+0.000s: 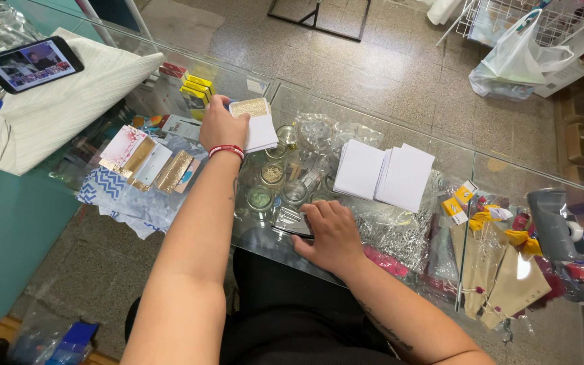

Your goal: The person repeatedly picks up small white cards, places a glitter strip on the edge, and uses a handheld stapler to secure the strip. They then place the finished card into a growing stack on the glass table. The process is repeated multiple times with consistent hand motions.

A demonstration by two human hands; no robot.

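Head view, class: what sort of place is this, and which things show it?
Probably a small craft or stationery shop: a glass display counter with packaged goods beneath, stacks of white cards on top, and a wire rack with bags beyond.

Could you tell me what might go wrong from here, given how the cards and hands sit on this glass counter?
The left hand holds a card stack topped by a glittery gold card; a loose grip could scatter it. The fanned white cards lie loose and could slide on the glass counter. The right hand presses a small dark item near the counter's edge; it might slip off.
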